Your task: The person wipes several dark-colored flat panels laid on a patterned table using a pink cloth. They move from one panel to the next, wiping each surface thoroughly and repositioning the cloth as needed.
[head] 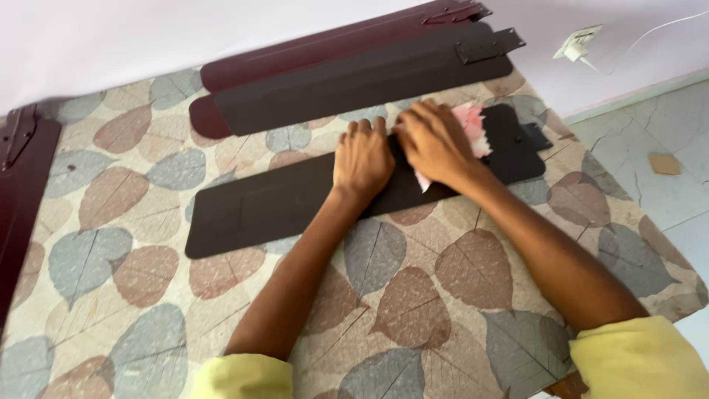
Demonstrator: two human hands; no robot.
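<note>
A long dark brown fan blade [273, 203] lies flat across a table covered with a leaf-patterned cloth [443, 295]. My left hand [362, 159] presses flat on the blade's middle, fingers together, holding nothing. Just to its right, my right hand [436, 144] is closed on a pink-and-white cloth [473, 125] and pushes it against the blade's surface near the end with the metal bracket [533, 137]. Part of the cloth is hidden under that hand.
Two more fan blades [354, 74] lie side by side at the table's far edge against the wall, brackets to the right. Another dark reddish blade [22, 170] lies along the left edge. A white wall socket [577, 43] and a tiled floor [657, 133] are at the right.
</note>
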